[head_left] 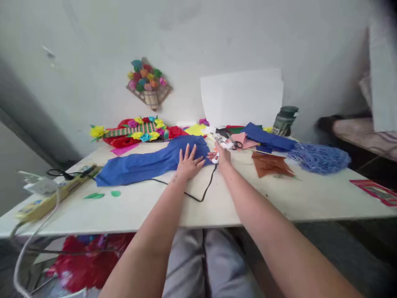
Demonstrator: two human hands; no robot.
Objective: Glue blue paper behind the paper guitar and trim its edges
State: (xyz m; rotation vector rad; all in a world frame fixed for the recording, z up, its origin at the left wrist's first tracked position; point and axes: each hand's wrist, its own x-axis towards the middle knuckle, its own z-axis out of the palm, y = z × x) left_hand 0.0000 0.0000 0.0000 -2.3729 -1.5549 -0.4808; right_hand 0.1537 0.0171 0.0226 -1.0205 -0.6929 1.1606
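A white table (254, 203) carries the craft clutter. Under the left hand (187, 164) lies blue crepe paper (149, 163), spreading leftward. By the right hand (222, 155) rests a glue gun (221, 142), its black cord (203, 191) trailing toward the near edge. Right of it lie brown paper (270, 164) and a blue fringed bundle (318, 157).

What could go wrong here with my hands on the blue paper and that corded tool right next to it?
The right hand is at a corded tool, possibly a glue gun; if hot, it could mark the blue paper that the left hand presses flat. Its black cord loops by the table edge, where an arm could snag it. The scissors lie close behind the right hand.
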